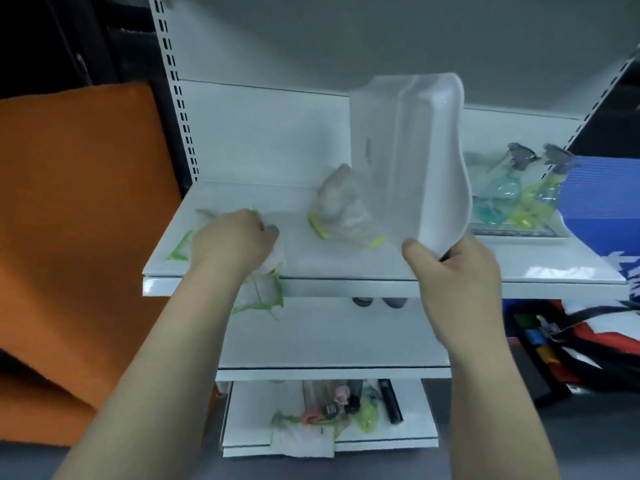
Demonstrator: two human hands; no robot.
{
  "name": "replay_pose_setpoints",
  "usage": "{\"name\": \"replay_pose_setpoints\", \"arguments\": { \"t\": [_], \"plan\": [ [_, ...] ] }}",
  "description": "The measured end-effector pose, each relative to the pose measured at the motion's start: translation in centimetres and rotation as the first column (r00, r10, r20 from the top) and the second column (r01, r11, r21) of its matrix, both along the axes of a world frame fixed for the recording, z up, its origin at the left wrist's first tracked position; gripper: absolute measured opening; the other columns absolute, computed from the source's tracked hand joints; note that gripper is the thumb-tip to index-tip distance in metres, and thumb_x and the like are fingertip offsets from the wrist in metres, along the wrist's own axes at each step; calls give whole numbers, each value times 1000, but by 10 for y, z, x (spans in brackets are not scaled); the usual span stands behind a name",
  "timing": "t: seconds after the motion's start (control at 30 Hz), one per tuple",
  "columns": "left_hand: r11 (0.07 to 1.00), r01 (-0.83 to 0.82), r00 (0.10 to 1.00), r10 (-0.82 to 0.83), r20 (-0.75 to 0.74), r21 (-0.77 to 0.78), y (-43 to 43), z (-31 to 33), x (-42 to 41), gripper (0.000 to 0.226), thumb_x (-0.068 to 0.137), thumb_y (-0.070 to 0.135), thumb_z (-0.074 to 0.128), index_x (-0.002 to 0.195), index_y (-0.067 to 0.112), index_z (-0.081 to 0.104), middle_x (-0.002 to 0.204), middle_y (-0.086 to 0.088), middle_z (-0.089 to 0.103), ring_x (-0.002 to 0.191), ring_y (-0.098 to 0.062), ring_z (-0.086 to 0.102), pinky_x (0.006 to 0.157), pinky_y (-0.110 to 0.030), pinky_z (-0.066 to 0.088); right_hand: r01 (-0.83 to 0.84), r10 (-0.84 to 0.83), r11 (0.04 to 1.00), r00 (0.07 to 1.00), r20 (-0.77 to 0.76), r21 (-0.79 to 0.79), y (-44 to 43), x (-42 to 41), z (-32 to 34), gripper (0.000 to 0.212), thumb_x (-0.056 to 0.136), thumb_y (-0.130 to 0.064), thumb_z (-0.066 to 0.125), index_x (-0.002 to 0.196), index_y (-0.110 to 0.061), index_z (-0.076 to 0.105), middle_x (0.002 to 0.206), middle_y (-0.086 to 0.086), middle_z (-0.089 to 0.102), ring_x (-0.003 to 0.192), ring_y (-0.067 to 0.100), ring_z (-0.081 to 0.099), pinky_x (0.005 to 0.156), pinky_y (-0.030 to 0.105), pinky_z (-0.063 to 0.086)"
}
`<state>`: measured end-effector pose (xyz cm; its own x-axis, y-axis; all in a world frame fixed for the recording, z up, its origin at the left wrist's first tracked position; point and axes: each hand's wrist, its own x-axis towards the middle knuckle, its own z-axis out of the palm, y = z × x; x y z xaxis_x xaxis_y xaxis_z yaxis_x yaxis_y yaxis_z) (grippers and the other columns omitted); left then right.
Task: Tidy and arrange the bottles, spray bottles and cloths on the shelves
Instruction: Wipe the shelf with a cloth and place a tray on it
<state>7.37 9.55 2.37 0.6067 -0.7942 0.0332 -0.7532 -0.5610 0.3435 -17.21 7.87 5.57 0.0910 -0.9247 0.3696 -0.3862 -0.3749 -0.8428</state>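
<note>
Left hand (235, 239): arm extended, fingers curled on green-edged cloth (259, 296), 9 o'clock of bin. Right hand (453, 275): fingers clamp tilted clear bin (415, 161).

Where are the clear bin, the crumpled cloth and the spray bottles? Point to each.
clear bin (433, 161), head view, on its broad pale face.
crumpled cloth (341, 209), head view, on its bunched middle.
spray bottles (500, 194), head view, on the left bottle's body.

Green-edged cloth (261, 294) overhangs the shelf (346, 268) front, yellow-edged cloth (341, 209) sits bunched mid-shelf, spray bottles (500, 194) stand right.
</note>
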Motion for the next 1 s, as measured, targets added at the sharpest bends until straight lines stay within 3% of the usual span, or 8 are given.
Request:
{"name": "replay_pose_setpoints", "arguments": {
  "t": [0.13, 0.3, 0.43, 0.57, 0.67, 0.77, 0.9, 1.0],
  "plan": [
    [883, 32, 999, -48, -22, -469, -17, -5, -26, 21, 88, 41, 54, 94, 22, 62, 90, -4, 65, 87, -30, 61, 75, -39, 52, 95, -96, 994, 995, -26, -54, -16, 0, 0, 48, 83, -14, 64, 56, -18, 25, 44, -4, 27, 46, 12, 25, 40, 21, 21],
    [943, 262, 949, -290, -123, -206, -83, -17, -48, 75, 83, 60, 60, 148, 36, 32, 149, -7, 36, 133, -33, 36, 106, -39, 34, 169, -173, 983, 984, -48, -73, -38, -12, 3, 40, 83, -17, 65, 59, -11, 33, 49, -4, 31, 50, 13, 28, 44, 23, 23],
    [950, 305, 941, -310, -135, -62, -132, -34, -68, 104, 72, 76, 61, 153, 42, 5, 161, -11, 10, 135, -42, 33, 108, -44, 32, 145, -146, 988, 989, -22, -59, -60, -20, 3, 39, 84, -12, 64, 61, -8, 32, 50, -3, 30, 48, 12, 28, 41, 20, 23],
    [975, 217, 965, -222, 137, 45, -162, -67, -81, 92, 74, 76, 53, 151, 40, 16, 149, -20, 33, 127, -41, 41, 99, -47, 36, 83, -84, 996, 996, -13, -33, -91, -27, -5, 40, 83, -12, 64, 60, -13, 31, 50, -4, 27, 49, 12, 25, 44, 21, 21],
    [981, 182, 960, -164, 227, -63, -172, -74, -72, 60, 89, 45, 56, 143, 25, 38, 129, -19, 55, 111, -39, 56, 83, -39, 42, 35, -35, 999, 998, -43, -7, -115, -30, -8, 44, 84, -12, 64, 58, -18, 30, 50, -5, 27, 48, 11, 27, 43, 21, 23],
    [949, 84, 996, -92, -12, -304, -169, -58, -53, 44, 92, 25, 53, 134, 18, 44, 110, -19, 63, 97, -42, 62, 72, -40, 44, -46, 45, 999, 996, -76, -11, -137, -30, -12, 43, 84, -10, 62, 58, -20, 29, 52, -4, 25, 49, 11, 25, 43, 21, 21],
    [694, -316, 915, 44, -400, -647, -131, -8, -46, 33, 91, 22, 50, 124, 24, 49, 97, -3, 61, 90, -30, 58, 70, -33, 39, -160, 152, 985, 982, -114, -58, -144, -35, -22, 52, 85, -6, 60, 52, -43, 45, 49, -10, 37, 48, 9, 32, 44, 16, 26],
    [551, -414, 885, 57, -463, -724, -92, 20, -44, 39, 87, 17, 48, 124, 28, 51, 90, 15, 59, 84, -12, 56, 68, -27, 40, -298, 260, 937, 943, -206, -182, -145, -41, -33, 57, 82, 5, 60, 68, -50, 62, 53, -27, 47, 55, -10, 47, 51, 2, 32]
  ]
}}
